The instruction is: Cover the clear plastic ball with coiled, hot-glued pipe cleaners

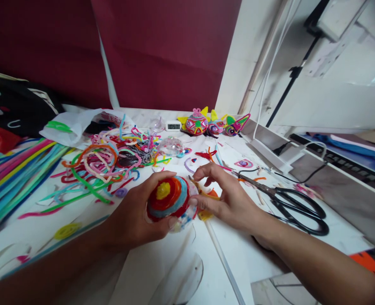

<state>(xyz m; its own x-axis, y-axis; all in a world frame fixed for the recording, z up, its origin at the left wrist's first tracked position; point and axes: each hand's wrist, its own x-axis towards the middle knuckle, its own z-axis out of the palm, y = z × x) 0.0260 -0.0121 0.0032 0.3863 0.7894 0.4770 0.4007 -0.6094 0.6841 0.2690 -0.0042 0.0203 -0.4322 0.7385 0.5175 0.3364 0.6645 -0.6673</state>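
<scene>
My left hand (136,212) is wrapped round a clear ball (171,199) covered in rings of fuzzy pipe cleaner, red, orange and light blue, with a yellow centre. Its lower right part is bare and see-through. At the ball's right side is my right hand (228,197), its thumb touching the surface and its fingers bent and apart. Beneath that hand lies a yellow-orange thing (205,214), mostly covered, whose kind I cannot make out. Black-handled scissors (279,199) lie open to the right.
A heap of loose pipe cleaners (107,156) and a bundle of long ones (22,178) lie left. Behind are a clear dome (171,146), a small digital clock (173,126) and decorated balls (197,123). A power strip (271,154) lines the right edge.
</scene>
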